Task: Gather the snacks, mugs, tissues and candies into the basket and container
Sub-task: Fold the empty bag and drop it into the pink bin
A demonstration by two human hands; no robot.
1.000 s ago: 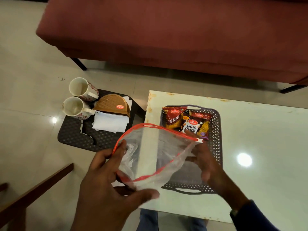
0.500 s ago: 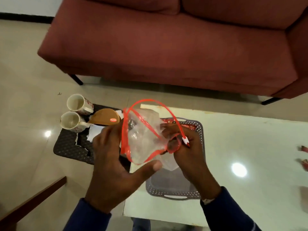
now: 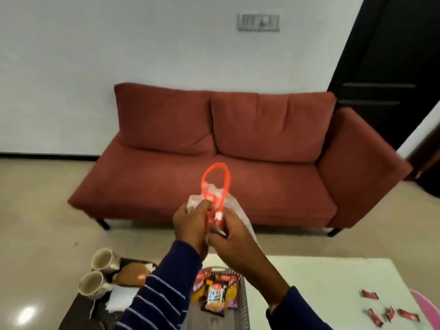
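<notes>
Both hands, left (image 3: 190, 225) and right (image 3: 234, 236), pinching a clear red-zippered plastic bag (image 3: 215, 194) above "SALTED PEANUTS" packet (image 3: 214, 295), glossy white table (image 3: 309, 277), red sofa (image 3: 226, 167) behind.

Open tabletop (image 3: 309, 282) between basket (image 3: 244, 303) and, seemingly, candies (image 3: 390, 313).

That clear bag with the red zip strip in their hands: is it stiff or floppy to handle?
Probably very floppy: the clear bag bunches and crumples between the left hand and right hand. Its red zip strip seems springier, standing up in a loop. It looks light, apparently empty.
</notes>
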